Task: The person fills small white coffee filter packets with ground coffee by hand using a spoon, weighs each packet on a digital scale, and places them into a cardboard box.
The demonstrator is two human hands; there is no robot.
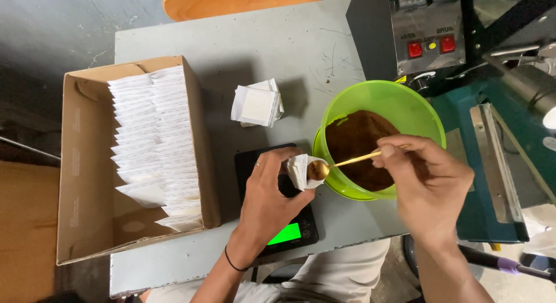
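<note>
Left hand (267, 194) pinching a small white sachet (301, 170) open above a black scale (289, 233), right hand (425, 181) gripping a gold spoon (339, 163) at its mouth, green bowl (405, 103) of brown powder just right, cardboard box (87, 222) of sachets left, grey table (231, 42), sealing machine (492, 164) far right.

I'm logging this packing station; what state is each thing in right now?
Small white paper sachet: open, held in left hand.
Gold metal spoon: held by right hand, bowl at sachet mouth.
Green plastic bowl: partly filled with brown powder.
Black digital scale: switched on, display green.
Brown cardboard box: open, rows of white sachets inside.
</note>
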